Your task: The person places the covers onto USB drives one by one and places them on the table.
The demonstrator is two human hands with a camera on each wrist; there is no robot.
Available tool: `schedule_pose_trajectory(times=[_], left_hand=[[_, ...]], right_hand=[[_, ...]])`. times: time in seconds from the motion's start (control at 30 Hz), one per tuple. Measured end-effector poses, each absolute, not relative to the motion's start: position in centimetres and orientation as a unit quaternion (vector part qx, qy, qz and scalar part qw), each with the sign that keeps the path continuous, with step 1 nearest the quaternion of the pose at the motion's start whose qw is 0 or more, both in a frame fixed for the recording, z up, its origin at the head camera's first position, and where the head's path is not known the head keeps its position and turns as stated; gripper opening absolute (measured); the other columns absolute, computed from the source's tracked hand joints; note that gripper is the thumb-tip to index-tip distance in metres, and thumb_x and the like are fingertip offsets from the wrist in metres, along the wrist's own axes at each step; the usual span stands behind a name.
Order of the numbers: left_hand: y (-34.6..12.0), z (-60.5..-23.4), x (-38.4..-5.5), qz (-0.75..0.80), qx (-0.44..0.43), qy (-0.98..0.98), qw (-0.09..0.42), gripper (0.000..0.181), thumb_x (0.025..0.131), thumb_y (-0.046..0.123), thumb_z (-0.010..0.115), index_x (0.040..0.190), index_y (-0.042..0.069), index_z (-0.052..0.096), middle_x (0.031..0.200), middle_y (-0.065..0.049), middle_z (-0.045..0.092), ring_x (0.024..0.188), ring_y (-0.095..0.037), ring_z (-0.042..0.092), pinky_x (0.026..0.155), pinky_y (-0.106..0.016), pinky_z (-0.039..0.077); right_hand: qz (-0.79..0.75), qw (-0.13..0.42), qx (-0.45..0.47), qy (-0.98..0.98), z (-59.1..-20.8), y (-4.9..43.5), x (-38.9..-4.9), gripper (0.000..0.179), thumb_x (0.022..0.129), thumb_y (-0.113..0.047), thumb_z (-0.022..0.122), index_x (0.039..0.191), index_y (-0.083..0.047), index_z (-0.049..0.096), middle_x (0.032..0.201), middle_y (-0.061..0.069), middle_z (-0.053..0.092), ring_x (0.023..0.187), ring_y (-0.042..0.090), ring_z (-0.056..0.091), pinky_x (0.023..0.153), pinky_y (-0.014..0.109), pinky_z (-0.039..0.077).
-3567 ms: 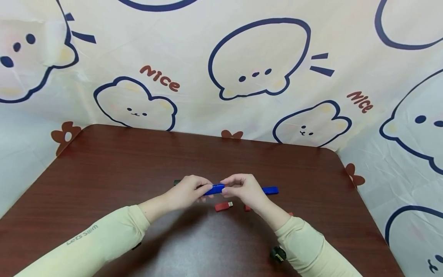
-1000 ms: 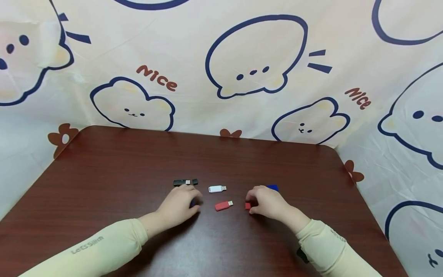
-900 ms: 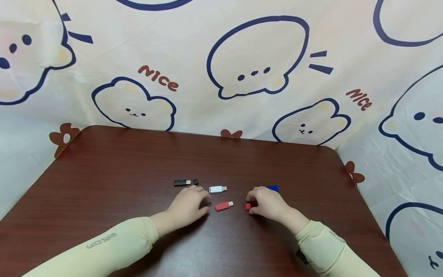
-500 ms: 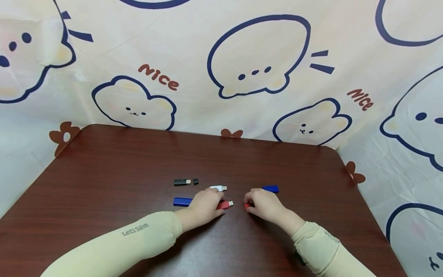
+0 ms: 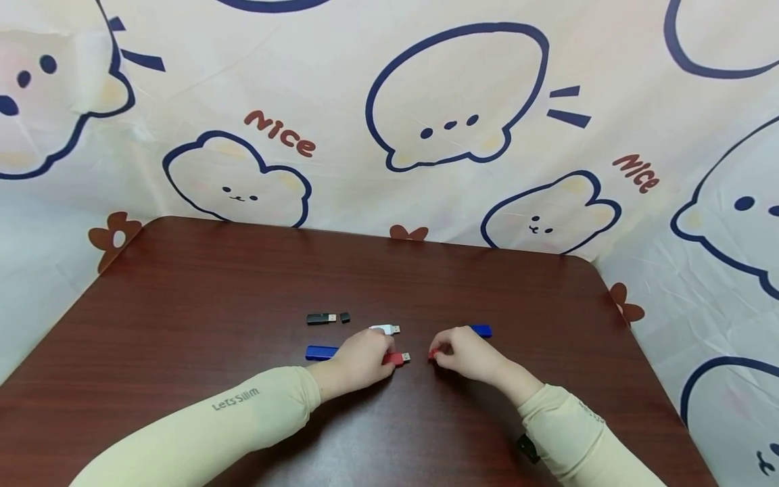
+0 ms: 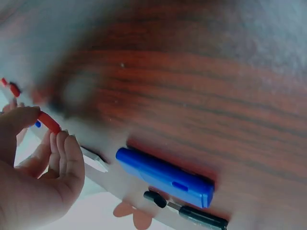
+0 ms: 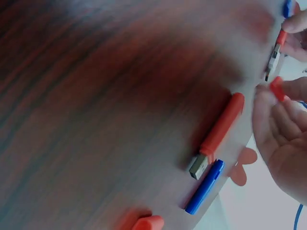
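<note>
My left hand (image 5: 362,358) pinches a red USB stick (image 5: 398,358) between thumb and fingers, its metal plug pointing right. In the left wrist view, the red stick's end shows between the fingertips. A short way to the right, my right hand (image 5: 468,352) pinches a small red cap (image 7: 277,88) between thumb and fingertip. Left of my left hand lies a blue USB stick (image 5: 321,353), partly covered by that hand in the head view. A white USB stick (image 5: 386,329) lies just behind it, also partly hidden.
A black USB stick (image 5: 320,318) and its black cap (image 5: 345,317) lie at the back left. Behind my right hand is a blue piece (image 5: 481,331). The right wrist view shows another red USB stick (image 7: 223,127) and another red piece (image 7: 147,223) on the table.
Both hands held the blue USB stick earlier; it now lies on the table at left. My left hand has moved right to the red USB stick. My right hand has raised the red cap slightly.
</note>
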State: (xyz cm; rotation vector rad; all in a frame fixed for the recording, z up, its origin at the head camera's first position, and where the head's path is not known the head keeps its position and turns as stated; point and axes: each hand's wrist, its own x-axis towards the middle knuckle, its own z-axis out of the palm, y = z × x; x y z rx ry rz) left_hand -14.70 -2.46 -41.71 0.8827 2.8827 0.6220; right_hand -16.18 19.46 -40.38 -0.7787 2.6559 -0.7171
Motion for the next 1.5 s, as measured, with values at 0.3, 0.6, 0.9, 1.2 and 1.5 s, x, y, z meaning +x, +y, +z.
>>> schedule_pose_trajectory(times=[0.3,0.6,0.9,1.2,1.5], left_hand=[[-3.0,-41.1,-15.1,0.274,0.291,0.915,0.047,0.005,0.081,0.01,0.066,0.082,0.006,0.068,0.072,0.0,0.066,0.059,-0.006,0.05,0.059,-0.021,0.045],[-3.0,-41.0,-15.0,0.288,0.3,0.908,0.054,0.01,0.086,0.004,0.059,0.084,0.002,0.068,0.069,-0.001,0.063,0.058,-0.007,0.046,0.056,-0.022,0.042],[-2.9,-40.7,-14.9,0.305,0.285,0.907,0.058,0.012,0.092,0.008,0.054,0.093,0.003,0.065,0.081,-0.005,0.067,0.065,-0.008,0.053,0.063,-0.026,0.047],[-2.9,-40.5,-14.8,0.336,0.273,0.899,0.07,0.012,0.094,0.008,0.053,0.092,0.004,0.064,0.075,-0.001,0.065,0.065,-0.007,0.053,0.067,-0.026,0.047],[-2.6,-39.9,-14.8,0.394,0.238,0.879,0.127,0.014,0.095,0.008,0.052,0.093,0.001,0.064,0.074,-0.005,0.064,0.061,-0.009,0.048,0.056,-0.02,0.04]], right_hand=[[-0.292,0.123,-0.236,0.918,-39.6,19.7,-16.4,0.008,0.086,-0.011,0.064,0.09,-0.013,0.07,0.084,-0.003,0.069,0.074,0.004,0.058,0.068,0.02,0.048],[-0.307,0.086,-0.232,0.919,-39.3,19.2,-16.0,0.018,0.088,-0.012,0.063,0.104,-0.006,0.07,0.096,0.003,0.071,0.087,0.012,0.063,0.08,0.031,0.053],[-0.317,0.054,-0.213,0.923,-39.4,19.1,-15.8,0.019,0.087,-0.01,0.064,0.105,-0.005,0.069,0.095,0.003,0.071,0.085,0.013,0.063,0.075,0.029,0.053],[-0.409,0.077,-0.17,0.893,-39.7,19.1,-16.0,0.012,0.083,-0.008,0.069,0.093,-0.002,0.07,0.079,0.01,0.07,0.064,0.008,0.06,0.06,0.021,0.051],[-0.5,0.129,-0.127,0.847,-39.5,19.1,-16.2,0.023,0.084,-0.002,0.065,0.102,0.012,0.066,0.085,0.026,0.068,0.066,0.019,0.066,0.064,0.028,0.056]])
